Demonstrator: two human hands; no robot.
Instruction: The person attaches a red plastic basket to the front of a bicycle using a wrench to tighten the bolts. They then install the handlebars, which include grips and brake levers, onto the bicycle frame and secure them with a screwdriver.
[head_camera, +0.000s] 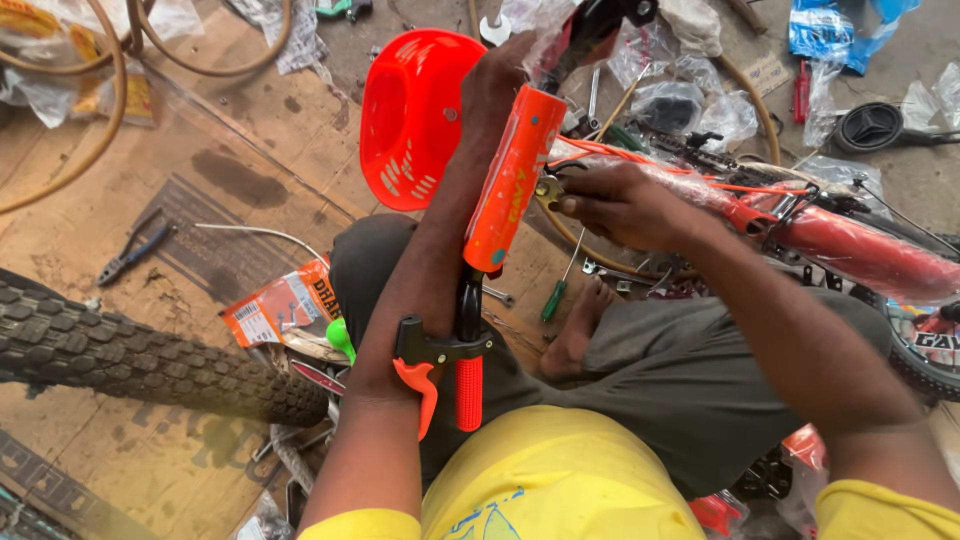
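Above the lap, left hand (497, 80) gripping orange handlebar pad (513, 180), right hand (620, 205) pinching bolt (549, 190) beside it.

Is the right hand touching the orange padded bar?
Cannot tell. In the head view the right hand has its fingertips at a small metal part beside the orange padded bar, but no contact or gap shows plainly.

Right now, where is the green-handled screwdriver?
In the head view, the green-handled screwdriver lies on the cardboard near the centre, just left of the person's bare foot and below the right hand.
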